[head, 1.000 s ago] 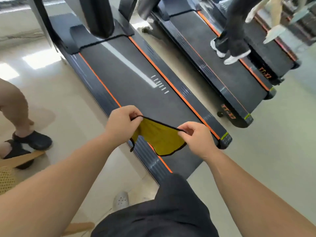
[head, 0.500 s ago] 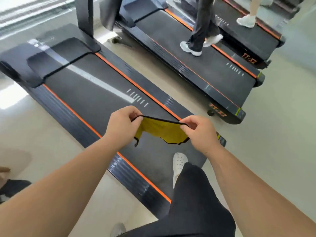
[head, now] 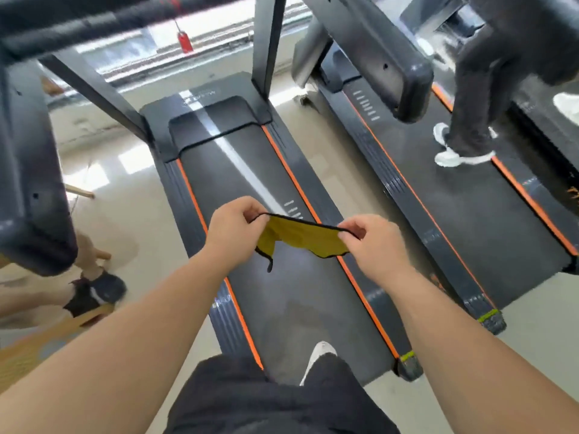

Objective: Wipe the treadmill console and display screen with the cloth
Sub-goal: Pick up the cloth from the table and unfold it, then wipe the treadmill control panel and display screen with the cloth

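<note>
A yellow cloth [head: 300, 241] with a black hem is stretched between my two hands above the treadmill belt [head: 247, 189]. My left hand [head: 233, 231] pinches its left corner and my right hand [head: 374, 244] pinches its right corner. The treadmill's handrails show as a blurred dark bar across the top [head: 94, 23], with a left arm [head: 31, 183] and a right arm [head: 394, 61]. The console's display face is out of view. My white shoe [head: 318, 355] stands on the belt's rear part.
A second treadmill [head: 470, 214] runs parallel on the right, with a person in dark trousers and white shoes [head: 460, 151] walking on it. On the left floor are another person's leg and dark shoe [head: 100, 286] and a wooden chair [head: 40, 343].
My view has swung onto the treadmill and lifted, so the handrails and uprights came into sight. My foot now stands on the belt. Both hands kept the cloth stretched between them.
</note>
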`<state>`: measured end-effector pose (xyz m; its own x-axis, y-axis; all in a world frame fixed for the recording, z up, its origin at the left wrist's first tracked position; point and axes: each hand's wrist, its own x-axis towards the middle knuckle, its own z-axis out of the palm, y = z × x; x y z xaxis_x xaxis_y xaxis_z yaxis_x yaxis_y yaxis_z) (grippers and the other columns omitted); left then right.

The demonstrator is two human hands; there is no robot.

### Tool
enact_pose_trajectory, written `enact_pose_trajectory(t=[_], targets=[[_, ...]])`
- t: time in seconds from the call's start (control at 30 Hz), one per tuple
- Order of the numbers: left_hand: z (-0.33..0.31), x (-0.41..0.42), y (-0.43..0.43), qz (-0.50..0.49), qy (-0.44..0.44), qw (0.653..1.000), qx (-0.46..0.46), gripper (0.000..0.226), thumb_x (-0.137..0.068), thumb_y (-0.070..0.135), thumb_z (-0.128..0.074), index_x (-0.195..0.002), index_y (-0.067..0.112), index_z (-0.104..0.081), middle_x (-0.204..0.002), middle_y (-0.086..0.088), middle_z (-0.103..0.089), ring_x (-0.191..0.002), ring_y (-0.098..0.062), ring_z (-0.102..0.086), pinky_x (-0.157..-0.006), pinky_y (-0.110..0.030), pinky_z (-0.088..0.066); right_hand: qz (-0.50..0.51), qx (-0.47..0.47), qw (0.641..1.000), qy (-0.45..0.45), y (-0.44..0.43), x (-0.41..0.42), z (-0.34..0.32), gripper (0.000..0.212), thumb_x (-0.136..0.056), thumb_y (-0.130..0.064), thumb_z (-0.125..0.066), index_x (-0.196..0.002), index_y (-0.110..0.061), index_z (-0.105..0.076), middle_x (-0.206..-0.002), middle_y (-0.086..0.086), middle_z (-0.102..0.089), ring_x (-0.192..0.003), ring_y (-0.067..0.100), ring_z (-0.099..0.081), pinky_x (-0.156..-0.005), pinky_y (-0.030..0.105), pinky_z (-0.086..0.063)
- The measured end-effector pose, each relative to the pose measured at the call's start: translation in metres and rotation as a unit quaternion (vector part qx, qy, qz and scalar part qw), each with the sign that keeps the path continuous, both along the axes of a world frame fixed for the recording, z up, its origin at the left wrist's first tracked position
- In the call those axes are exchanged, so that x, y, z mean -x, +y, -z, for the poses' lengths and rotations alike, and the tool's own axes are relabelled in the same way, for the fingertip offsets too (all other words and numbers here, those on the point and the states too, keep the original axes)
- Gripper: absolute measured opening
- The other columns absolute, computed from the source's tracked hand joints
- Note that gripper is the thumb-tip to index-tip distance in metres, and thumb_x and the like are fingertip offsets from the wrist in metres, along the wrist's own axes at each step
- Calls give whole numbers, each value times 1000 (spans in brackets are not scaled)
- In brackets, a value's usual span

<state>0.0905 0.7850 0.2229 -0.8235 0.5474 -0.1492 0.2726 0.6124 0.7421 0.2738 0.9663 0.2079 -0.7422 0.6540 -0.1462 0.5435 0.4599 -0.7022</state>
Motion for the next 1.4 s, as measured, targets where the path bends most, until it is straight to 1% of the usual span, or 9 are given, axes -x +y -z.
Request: enact_pose_trajectory(t=[0.2, 0.33, 0.47, 0.67, 0.77, 0.87, 1.07, 1.2, 1.4], targets=[[-88, 56, 5, -89, -29, 992, -87, 12, -86, 20, -71, -77, 27, -70, -73, 12, -66, -75, -12, -62, -70, -31, -52, -92, -24, 995, 37, 34, 82, -93, 17, -92, -16, -74, -88, -32, -73, -83, -15, -68, -83, 9, -65, -77, 34, -54], [-128, 118, 14, -126, 19, 985, -117, 10, -88, 23, -70, -79, 28, -70, -73, 17, -65, -74, -4, -60, -72, -29, -51, -136, -76, 984, 91, 60, 164, -139, 23, -90, -17, -77, -84, -38, -68, -80, -18, -55, -76, -1, -56, -70, 15, -39], [-146, 196, 34, -145, 55, 976, -154, 4, -89, 25, -71, -86, 26, -72, -83, 9, -68, -82, -9, -63, -76, -31, -53, -154, -158, 970, 98, 85, 255, -174, 9, -94, -24, -73, -100, -24, -81, -81, -17, -53, -85, 13, -54, -77, 31, -42], [-164, 311, 79, -118, 73, 979, -148, 5, -92, 25, -69, -88, 25, -71, -84, 9, -67, -84, -9, -61, -75, -26, -48, -92, -216, 967, 98, 118, 375, -201, 14, -96, -25, -67, -102, -25, -79, -76, -16, -57, -77, 10, -53, -65, 26, -35], [-177, 369, 105, -94, 75, 982, -144, 6, -89, 22, -71, -82, 21, -71, -77, 8, -64, -74, -9, -57, -71, -25, -46, -48, -214, 970, 106, 136, 423, -214, 10, -97, -26, -66, -99, -26, -76, -78, -16, -60, -78, 13, -56, -71, 26, -38], [-191, 423, 134, -70, 110, 982, -134, 9, -86, 17, -71, -78, 20, -69, -72, 8, -62, -70, -5, -54, -65, -12, -39, -15, -204, 972, 117, 155, 472, -220, 9, -98, -26, -65, -98, -28, -74, -83, -14, -65, -77, 10, -58, -72, 26, -46], [-187, 509, 188, -64, 102, 985, -121, 11, -84, 18, -73, -76, 23, -69, -70, 9, -60, -67, -4, -52, -64, -16, -37, 55, -120, 973, 189, 204, 564, -215, 13, -95, -21, -65, -102, -23, -77, -92, -9, -76, -87, 11, -71, -86, 35, -57], [-183, 559, 231, -84, 104, 980, -145, 8, -83, 14, -75, -76, 18, -72, -67, 10, -60, -61, 0, -51, -60, -11, -36, 73, -76, 965, 242, 247, 638, -205, 17, -97, -20, -63, -106, -22, -77, -98, -10, -76, -92, 7, -70, -87, 25, -52], [-169, 610, 284, -109, 73, 989, -64, 11, -84, 21, -74, -75, 25, -69, -67, 11, -61, -63, -2, -52, -64, -24, -40, 46, -9, 967, 249, 300, 731, -188, 17, -99, -18, -59, -107, -22, -74, -96, -12, -72, -92, 8, -68, -88, 31, -55]])
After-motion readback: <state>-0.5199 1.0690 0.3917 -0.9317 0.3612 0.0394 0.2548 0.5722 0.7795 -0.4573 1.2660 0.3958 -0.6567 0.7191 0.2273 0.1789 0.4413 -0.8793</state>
